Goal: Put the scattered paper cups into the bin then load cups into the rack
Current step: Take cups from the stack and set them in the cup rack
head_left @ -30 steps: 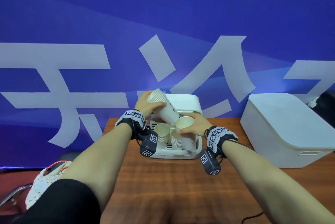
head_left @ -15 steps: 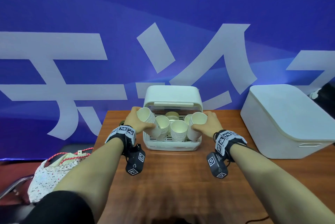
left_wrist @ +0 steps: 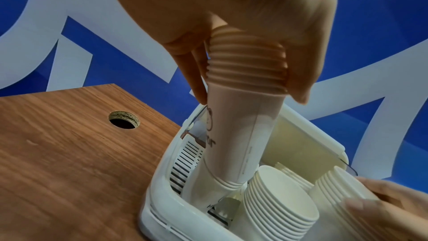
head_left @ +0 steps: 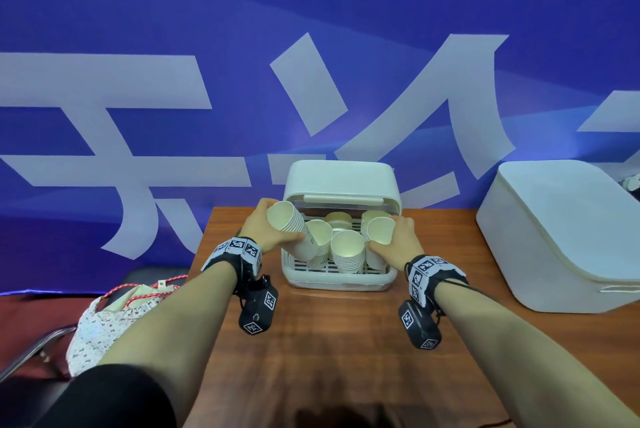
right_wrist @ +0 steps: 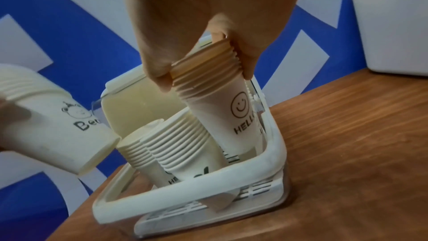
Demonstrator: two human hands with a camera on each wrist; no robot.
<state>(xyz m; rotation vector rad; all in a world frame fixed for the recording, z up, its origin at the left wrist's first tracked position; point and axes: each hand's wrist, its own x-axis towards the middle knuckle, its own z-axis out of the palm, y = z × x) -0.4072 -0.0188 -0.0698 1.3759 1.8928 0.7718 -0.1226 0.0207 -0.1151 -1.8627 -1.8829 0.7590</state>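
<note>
Nearing the end, judging by the bare counter [head_left: 329,341]: left hand [head_left: 268,231] and right hand [head_left: 398,237] each grip a nested paper-cup stack [head_left: 294,237] [head_left: 377,244] half-seated in the rack [head_left: 339,280] beside other stacks.

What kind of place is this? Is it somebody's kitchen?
Probably not a kitchen. It looks like an office or event room: a big blue banner with white lettering covers the wall, and a wooden desk with a cable hole holds a white cup rack.

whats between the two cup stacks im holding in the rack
In the head view, two more cup stacks stand in the rack between the left hand's stack and the right hand's stack.
</note>
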